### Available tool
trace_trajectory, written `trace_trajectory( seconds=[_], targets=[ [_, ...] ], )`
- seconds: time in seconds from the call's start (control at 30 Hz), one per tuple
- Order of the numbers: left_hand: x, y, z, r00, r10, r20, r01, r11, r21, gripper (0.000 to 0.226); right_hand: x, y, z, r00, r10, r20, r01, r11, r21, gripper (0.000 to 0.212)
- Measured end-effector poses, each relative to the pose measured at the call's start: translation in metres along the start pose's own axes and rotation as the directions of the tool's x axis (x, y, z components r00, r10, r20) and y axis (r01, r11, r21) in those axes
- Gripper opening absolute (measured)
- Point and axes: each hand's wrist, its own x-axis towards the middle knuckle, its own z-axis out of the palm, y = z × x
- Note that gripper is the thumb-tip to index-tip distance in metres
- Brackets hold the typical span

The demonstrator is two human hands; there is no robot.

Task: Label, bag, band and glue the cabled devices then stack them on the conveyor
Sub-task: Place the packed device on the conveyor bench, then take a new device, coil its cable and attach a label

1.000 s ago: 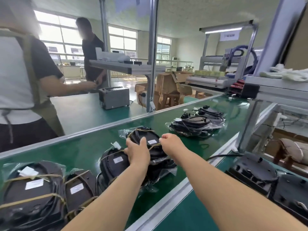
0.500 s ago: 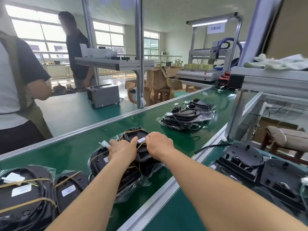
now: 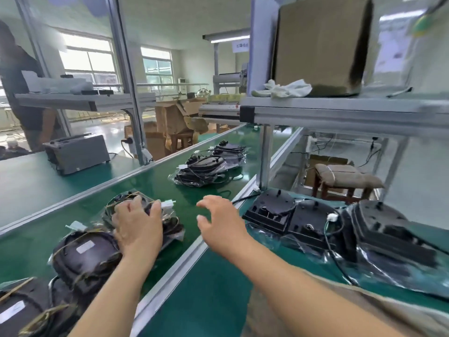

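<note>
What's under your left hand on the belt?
A bagged, rubber-banded black device with a white connector; the left hand covers its middle, so any label there is hidden.

Nothing reads clearly. Just left of the shelf post (image 3: 261, 45), a white hanging sign (image 3: 240, 45) bears dark characters too blurred to make out. Far below-left of the post, the bagged device (image 3: 97, 263) carries a white label (image 3: 85, 246) with illegible print.

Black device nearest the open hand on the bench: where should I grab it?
Probably take the black device across its round upper rim, from above and the left, where the right hand hovers open. It lies flat, and other devices crowd its right side.
</note>
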Motion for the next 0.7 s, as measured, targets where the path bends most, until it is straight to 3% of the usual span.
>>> trace_trajectory(
  seconds=[0.07, 0.17, 0.3, 0.37, 0.43, 0.5, 0.6, 0.7],
  targets=[
    [-0.034, 0.032, 0.015, 0.99, 0.13, 0.063, -0.123, 0.987, -0.102, 0.047, -0.027, 0.019, -0.027, 0.994, 0.089, -0.055, -0.087, 0.995, 0.038, 0.035],
    [-0.092, 0.081, 0.042, 0.943, 0.251, 0.219, -0.178, 0.935, -0.306, 0.04, -0.068, 0.048, -0.072, 0.965, 0.204, -0.163, -0.196, 0.978, 0.066, 0.033],
    [-0.162, 0.142, 0.076, 0.811, 0.42, 0.407, -0.188, 0.846, -0.499, 0.04, -0.112, 0.09, -0.131, 0.889, 0.339, -0.307, -0.323, 0.941, 0.103, 0.033],
    [-0.187, 0.173, 0.09, 0.735, 0.485, 0.473, -0.198, 0.821, -0.535, 0.036, -0.128, 0.113, -0.16, 0.816, 0.393, -0.425, -0.379, 0.917, 0.121, 0.034],
    [-0.207, 0.203, 0.102, 0.667, 0.513, 0.539, -0.191, 0.818, -0.542, 0.014, -0.14, 0.137, -0.188, 0.701, 0.441, -0.561, -0.439, 0.886, 0.148, 0.038],
    [-0.221, 0.229, 0.115, 0.613, 0.515, 0.6, -0.185, 0.831, -0.524, 0.024, -0.148, 0.164, -0.211, 0.593, 0.517, -0.617, -0.533, 0.827, 0.181, 0.04],
    [-0.235, 0.257, 0.132, 0.56, 0.458, 0.69, -0.14, 0.874, -0.466, 0.029, -0.154, 0.203, -0.234, 0.505, 0.684, -0.527, -0.739, 0.658, 0.145, 0.039],
    [-0.241, 0.266, 0.146, 0.534, 0.375, 0.758, -0.092, 0.917, -0.389, 0.05, -0.157, 0.222, -0.235, 0.541, 0.781, -0.312, -0.823, 0.568, -0.006, 0.045]
  ],
)
